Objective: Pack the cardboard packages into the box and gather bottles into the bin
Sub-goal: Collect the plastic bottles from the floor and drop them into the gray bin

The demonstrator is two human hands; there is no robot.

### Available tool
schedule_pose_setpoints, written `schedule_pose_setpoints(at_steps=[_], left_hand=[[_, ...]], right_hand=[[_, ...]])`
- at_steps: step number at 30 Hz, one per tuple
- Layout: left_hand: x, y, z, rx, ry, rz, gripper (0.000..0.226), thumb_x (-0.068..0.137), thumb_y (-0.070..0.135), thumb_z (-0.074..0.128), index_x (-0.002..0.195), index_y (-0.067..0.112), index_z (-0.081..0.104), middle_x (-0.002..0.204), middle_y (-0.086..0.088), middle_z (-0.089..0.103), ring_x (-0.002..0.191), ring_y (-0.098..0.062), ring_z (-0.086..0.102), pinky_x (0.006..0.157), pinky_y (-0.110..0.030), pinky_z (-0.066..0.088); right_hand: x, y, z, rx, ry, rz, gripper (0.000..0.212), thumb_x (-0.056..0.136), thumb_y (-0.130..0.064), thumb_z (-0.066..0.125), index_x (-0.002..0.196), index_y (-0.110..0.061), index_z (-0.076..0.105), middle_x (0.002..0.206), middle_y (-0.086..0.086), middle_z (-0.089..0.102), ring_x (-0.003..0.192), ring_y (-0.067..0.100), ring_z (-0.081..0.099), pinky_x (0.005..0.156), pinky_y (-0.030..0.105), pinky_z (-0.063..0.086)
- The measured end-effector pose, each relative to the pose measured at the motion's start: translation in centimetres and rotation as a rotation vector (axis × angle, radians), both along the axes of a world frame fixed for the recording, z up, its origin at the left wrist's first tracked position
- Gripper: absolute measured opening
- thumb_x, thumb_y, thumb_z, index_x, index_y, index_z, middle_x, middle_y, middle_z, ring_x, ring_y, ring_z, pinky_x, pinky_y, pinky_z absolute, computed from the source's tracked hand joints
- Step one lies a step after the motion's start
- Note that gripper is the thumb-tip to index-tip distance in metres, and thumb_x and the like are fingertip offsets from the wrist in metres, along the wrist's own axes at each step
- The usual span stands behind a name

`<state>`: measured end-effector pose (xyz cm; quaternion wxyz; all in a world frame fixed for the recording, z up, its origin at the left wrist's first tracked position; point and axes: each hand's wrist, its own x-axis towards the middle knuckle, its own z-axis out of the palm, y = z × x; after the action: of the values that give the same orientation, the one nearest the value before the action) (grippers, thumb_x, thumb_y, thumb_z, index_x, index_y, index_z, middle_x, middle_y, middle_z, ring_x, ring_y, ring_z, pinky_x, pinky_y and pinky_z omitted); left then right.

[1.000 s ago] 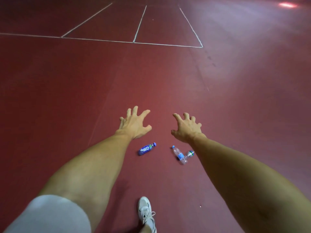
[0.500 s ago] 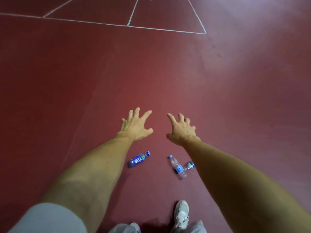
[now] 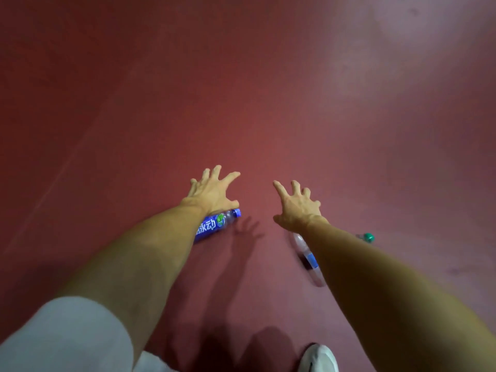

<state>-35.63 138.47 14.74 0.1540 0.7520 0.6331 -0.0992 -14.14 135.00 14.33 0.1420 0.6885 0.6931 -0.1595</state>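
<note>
Three bottles lie on the dark red floor (image 3: 241, 103). A blue-labelled bottle (image 3: 212, 226) with a blue cap lies on its side, partly hidden under my left wrist. My left hand (image 3: 212, 191) hovers just above it with spread fingers and holds nothing. A clear bottle with a blue label (image 3: 308, 259) lies under my right forearm. Only the green cap end of a third bottle (image 3: 366, 237) shows behind that arm. My right hand (image 3: 298, 208) is spread open above the floor, empty. No box, bin or cardboard package is in view.
My white shoe (image 3: 319, 358) stands at the bottom edge, right of centre. A white sleeve (image 3: 67, 336) covers my left upper arm. Bare red floor stretches ahead and to both sides.
The view has dropped closer to the floor and the white court lines have left the frame. Both hands have come down nearer the bottles, the left now over the blue bottle.
</note>
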Motion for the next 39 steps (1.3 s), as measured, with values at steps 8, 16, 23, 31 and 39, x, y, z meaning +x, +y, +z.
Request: schedule_pose_setpoints(at_steps=[8,16,23,31,39], left_hand=[[-0.2,1.0,-15.8,-0.082,0.055,0.02,0.089,0.08,0.058,0.064,0.154,0.046,0.016,0.164,-0.007,0.008,0.148,-0.035,0.012,0.111,-0.066,0.021],[0.1,-1.9,-20.4,-0.16,0.141,0.087,0.087,0.083,0.057,0.064,0.154,0.045,0.015,0.166,-0.001,0.0,0.15,-0.038,0.003,0.111,-0.073,0.012],[1.8,-3.3,-20.7,0.018,0.138,-0.02,0.078,0.084,0.05,0.063,0.151,0.042,0.025,0.163,-0.001,0.01,0.144,-0.032,0.016,0.109,-0.06,0.025],[1.3,-3.0,-20.6,-0.127,0.121,0.101,0.082,0.088,0.041,0.06,0.153,0.051,0.012,0.159,0.0,0.018,0.135,-0.035,0.029,0.103,-0.055,0.034],[0.2,-4.1,-20.8,-0.104,0.095,0.092,0.082,0.09,0.037,0.061,0.154,0.049,0.012,0.143,-0.005,0.025,0.12,-0.031,0.042,0.085,-0.04,0.041]], right_hand=[[1.4,-0.7,-15.6,-0.029,0.011,-0.043,0.087,0.09,-0.052,0.058,0.156,-0.039,0.004,0.158,0.009,0.008,0.139,0.039,0.021,0.102,0.059,0.036],[2.0,-4.7,-20.7,-0.104,-0.048,-0.074,0.088,0.094,-0.051,0.056,0.158,-0.037,-0.004,0.164,0.004,-0.017,0.148,0.046,-0.015,0.108,0.077,0.009],[3.1,-5.3,-22.0,-0.109,-0.054,-0.154,0.085,0.097,-0.036,0.053,0.158,-0.035,-0.006,0.162,0.008,-0.027,0.148,0.043,-0.02,0.111,0.075,0.009],[5.2,-3.9,-22.1,-0.101,-0.195,-0.169,0.075,0.1,-0.025,0.045,0.158,-0.034,-0.001,0.164,0.01,-0.018,0.148,0.047,-0.003,0.109,0.062,0.027],[3.5,-3.1,-22.0,0.043,-0.045,-0.024,0.08,0.085,-0.014,0.059,0.153,-0.026,0.02,0.159,0.007,0.01,0.132,0.038,0.028,0.099,0.047,0.037]])
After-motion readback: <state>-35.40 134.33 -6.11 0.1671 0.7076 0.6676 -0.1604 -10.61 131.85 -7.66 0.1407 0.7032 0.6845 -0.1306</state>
